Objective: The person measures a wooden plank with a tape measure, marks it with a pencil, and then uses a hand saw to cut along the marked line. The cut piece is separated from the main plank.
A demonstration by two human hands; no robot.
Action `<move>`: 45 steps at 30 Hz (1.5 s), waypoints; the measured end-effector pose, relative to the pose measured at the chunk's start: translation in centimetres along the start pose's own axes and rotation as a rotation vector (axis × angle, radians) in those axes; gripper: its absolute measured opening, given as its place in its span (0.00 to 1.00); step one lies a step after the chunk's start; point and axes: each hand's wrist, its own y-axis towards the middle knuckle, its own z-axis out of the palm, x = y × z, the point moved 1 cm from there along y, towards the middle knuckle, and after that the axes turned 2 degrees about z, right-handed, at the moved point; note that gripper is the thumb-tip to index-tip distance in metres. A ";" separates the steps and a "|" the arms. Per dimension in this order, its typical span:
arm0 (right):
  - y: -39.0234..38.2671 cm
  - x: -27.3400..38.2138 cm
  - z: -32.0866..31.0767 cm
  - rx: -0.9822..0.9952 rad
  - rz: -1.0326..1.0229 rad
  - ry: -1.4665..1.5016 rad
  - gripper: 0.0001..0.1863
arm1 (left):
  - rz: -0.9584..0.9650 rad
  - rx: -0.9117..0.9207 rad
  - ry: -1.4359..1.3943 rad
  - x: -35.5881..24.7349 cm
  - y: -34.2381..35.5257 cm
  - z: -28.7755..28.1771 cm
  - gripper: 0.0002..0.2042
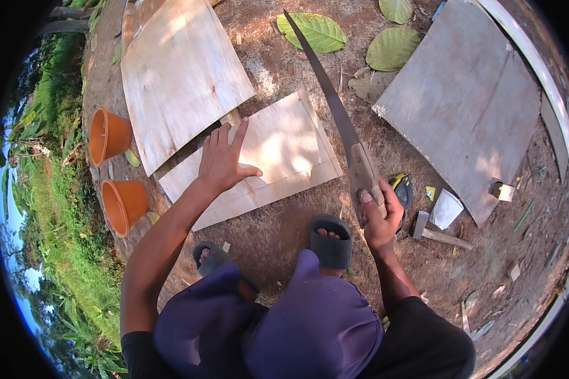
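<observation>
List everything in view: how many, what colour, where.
Handsaw: one, dark blade, brown handle, centre right
Smaller board: one, pale, centre
Larger board: one, pale, upper left
Flat sheet: one, grey, upper right
Pots: two, orange, left
Large leaves: at least three, green, top
Hammer: one, grey head, right
Scrap: one, white, above hammer
Compact object: one, black and yellow, beside scrap
Plants: many, green, far left
Ground: brown, throughout
Sandals: two, dark grey, lower middle
Garment: one, purple, bottom
Left hand: one, spread over smaller board
Right hand: one, gripping handsaw
</observation>
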 end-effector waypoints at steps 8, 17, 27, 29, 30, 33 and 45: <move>-0.7 -0.9 1.7 -0.047 -0.135 -0.098 0.24 | -0.041 -0.040 -0.127 -0.1 -0.1 -0.2 0.58; -4.4 -0.7 1.4 -0.046 -0.187 -0.157 0.25 | -0.004 -0.349 -0.223 -0.7 1.4 -0.1 0.33; -4.9 -0.9 -0.2 -0.223 -0.145 -0.117 0.24 | -0.134 -0.327 -0.438 -5.6 6.4 -1.2 0.19; -4.9 -0.6 0.0 -0.218 -0.122 -0.079 0.24 | -0.098 -0.313 -0.420 -4.5 7.6 -1.1 0.20; -4.9 -0.4 0.2 -0.217 -0.134 -0.062 0.24 | -0.078 -0.340 -0.450 -4.1 8.3 -0.9 0.20; -4.9 -0.3 1.1 -0.187 -0.142 -0.103 0.24 | -0.021 -0.437 -0.529 -2.9 9.4 0.6 0.18; -6.5 -0.1 2.9 -0.059 -0.224 -0.431 0.24 | -0.218 -0.245 -0.802 -3.2 12.4 2.9 0.16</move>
